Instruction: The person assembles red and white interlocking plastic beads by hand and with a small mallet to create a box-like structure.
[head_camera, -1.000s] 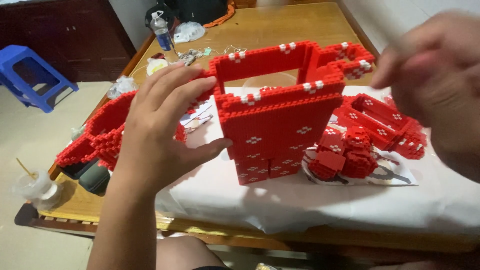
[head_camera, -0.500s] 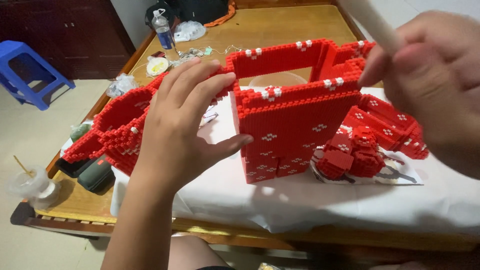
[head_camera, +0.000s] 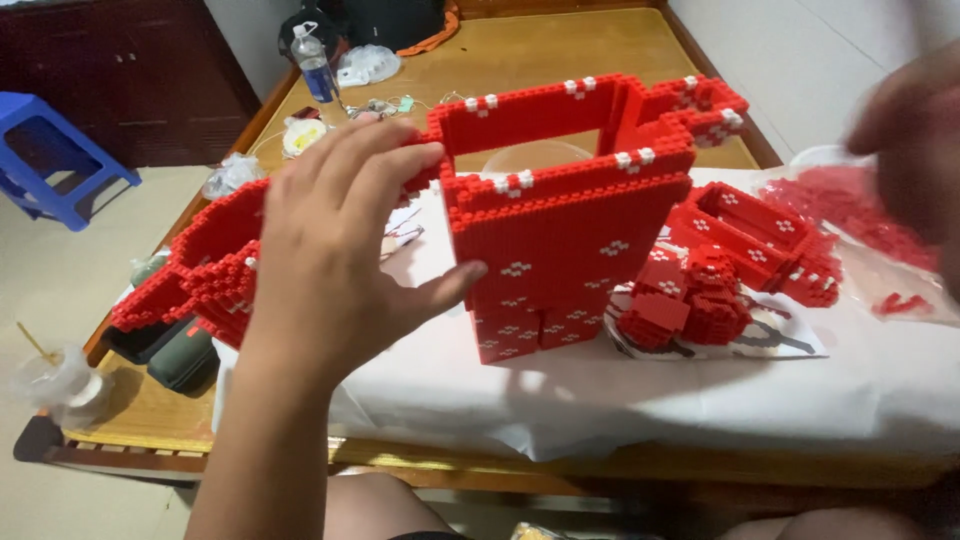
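**Red brick model steadied by an open left hand**

Red bricks with small white flower marks make up the big block model (head_camera: 560, 240), which stands upright on a white cloth (head_camera: 640, 400) spread over a wooden table (head_camera: 540, 50). The left hand (head_camera: 335, 260) reaches in from below, forearm rising from the lower edge, palm turned away from the camera. Its fingers are spread wide and lie against the model's upper left edge, while the thumb stretches out to the right and touches the front wall. It grips nothing; it rests flat against the bricks.

The right hand (head_camera: 915, 140) hangs at the far right, raised above the cloth and blurred, so I cannot tell whether it is open or closed or holds anything.

A lower red section (head_camera: 190, 280) juts out to the left, behind the wrist. Smaller red pieces (head_camera: 740, 260) sit just right of the model on a printed sheet (head_camera: 780, 335). A plastic bottle (head_camera: 312, 62) stands at the table's far end, and a blue stool (head_camera: 50, 150) is on the floor to the left.
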